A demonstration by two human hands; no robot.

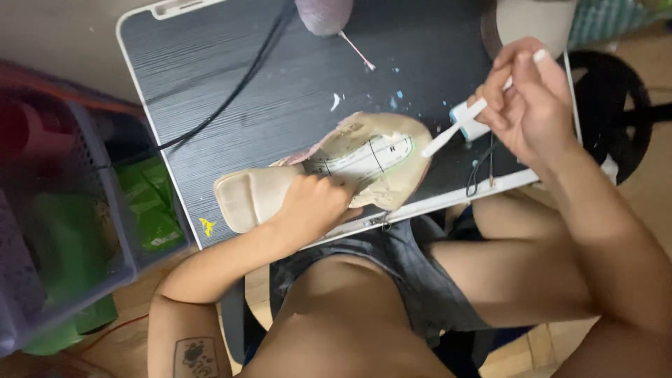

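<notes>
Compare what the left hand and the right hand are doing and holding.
The left hand presses a beige shoe sole flat on the dark table; the right hand is raised, pinching a white toothbrush. The left hand's palm faces down; the right's fingers curl around the handle. Both are bare.

The shoe sole (329, 171) is beige with black lines, the brush (455, 129) is white, the table (280, 84) is dark grey with white edge.

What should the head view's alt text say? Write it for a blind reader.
A left hand holds a beige shoe sole on a dark table while the right hand holds a white stick at its edge. A black cable crosses the table.
</notes>
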